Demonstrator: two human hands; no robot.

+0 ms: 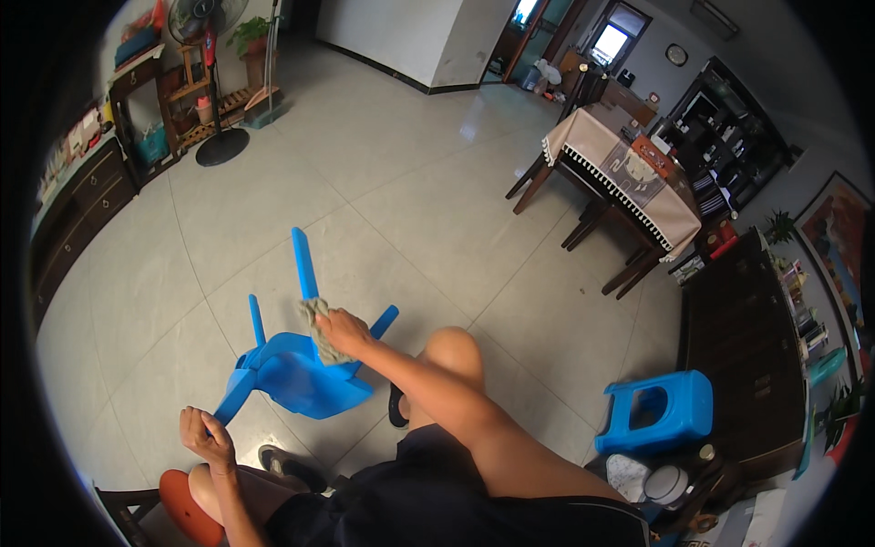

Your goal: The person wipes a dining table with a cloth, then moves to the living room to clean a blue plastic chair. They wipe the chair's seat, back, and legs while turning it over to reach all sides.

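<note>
A blue plastic stool (301,383) is held tipped over in front of my knees, with its legs pointing in several directions. My left hand (207,434) is closed around the end of the leg nearest me, at the lower left. Against another leg, which points away from me, my right hand (343,333) presses a crumpled grey-green cloth (321,335). The upper end of that leg sticks out beyond the cloth. Part of the stool's underside is hidden behind the cloth and my right hand.
A second blue stool (656,414) is at the right beside a dark cabinet (738,342). A red-brown round seat (188,509) is by my left leg. Farther off are a cloth-covered dining table (588,140), a standing fan (222,147) and a dark drawer cabinet (82,212).
</note>
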